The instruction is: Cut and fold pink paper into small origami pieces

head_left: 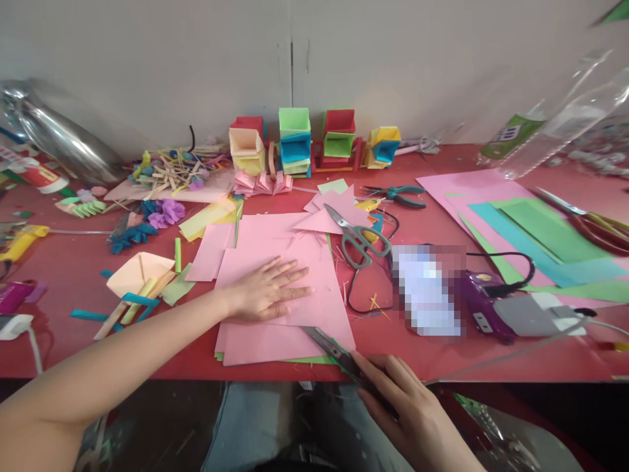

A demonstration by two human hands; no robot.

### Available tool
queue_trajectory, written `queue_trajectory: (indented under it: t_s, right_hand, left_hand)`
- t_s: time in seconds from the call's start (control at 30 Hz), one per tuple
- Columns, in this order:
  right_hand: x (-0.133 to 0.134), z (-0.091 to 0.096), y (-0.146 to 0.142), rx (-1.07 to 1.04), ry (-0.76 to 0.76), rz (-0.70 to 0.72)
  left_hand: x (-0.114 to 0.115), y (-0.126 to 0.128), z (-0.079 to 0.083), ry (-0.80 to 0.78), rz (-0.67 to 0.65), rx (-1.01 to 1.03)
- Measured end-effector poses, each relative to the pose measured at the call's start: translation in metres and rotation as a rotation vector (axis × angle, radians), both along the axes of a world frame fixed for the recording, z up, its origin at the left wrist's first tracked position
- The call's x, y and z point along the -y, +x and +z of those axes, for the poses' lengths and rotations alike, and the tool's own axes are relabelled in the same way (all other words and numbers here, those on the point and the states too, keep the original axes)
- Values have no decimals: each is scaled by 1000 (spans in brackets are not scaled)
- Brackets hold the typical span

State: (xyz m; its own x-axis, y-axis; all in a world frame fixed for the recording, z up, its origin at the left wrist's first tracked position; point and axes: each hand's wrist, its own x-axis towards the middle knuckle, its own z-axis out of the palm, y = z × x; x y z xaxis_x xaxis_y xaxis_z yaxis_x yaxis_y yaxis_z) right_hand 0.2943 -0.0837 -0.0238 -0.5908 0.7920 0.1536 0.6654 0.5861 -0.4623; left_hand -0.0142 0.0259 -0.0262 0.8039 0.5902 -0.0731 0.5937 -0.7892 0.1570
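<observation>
My left hand (pixel 269 292) lies flat with fingers spread on a pink paper sheet (pixel 240 272), pressing it against the stack below. In my right hand (pixel 400 400) is a utility knife (pixel 339 357) with a dark handle and some green on it. Its grey blade points left and meets the paper just below my left hand, at the upper sheet's near edge. More pink paper (pixel 275 347) and a green edge show underneath, close to the table's front. Grey-handled scissors (pixel 361 239) rest open beyond the stack, partly over pink scraps (pixel 319 219).
Folded paper boxes (pixel 295 147) stand along the wall. Pliers (pixel 400 195), a blurred-out phone-like object (pixel 427 288) and a purple power strip (pixel 486 308) with cables lie to the right. Coloured sheets (pixel 555 229) are beyond them. Paper pieces and a glue gun (pixel 24 242) lie left.
</observation>
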Motion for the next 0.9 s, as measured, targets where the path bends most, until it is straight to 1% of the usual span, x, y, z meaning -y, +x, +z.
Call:
queue_trajectory:
  t_s: [0.13, 0.27, 0.5, 0.7, 0.9]
  right_hand:
    - [-4, -1, 3, 4, 24, 43]
    - [-6, -1, 4, 10, 33, 48]
    - [-9, -2, 5, -4, 15, 81]
    - [-14, 2, -1, -9, 20, 91]
    - [-15, 5, -4, -9, -14, 100]
  left_hand:
    - [-1, 0, 0, 2, -9, -1]
    - [-1, 0, 0, 9, -12, -1]
    - [0, 0, 1, 12, -12, -10]
    - [0, 1, 2, 4, -4, -4]
    - [0, 1, 3, 2, -12, -6]
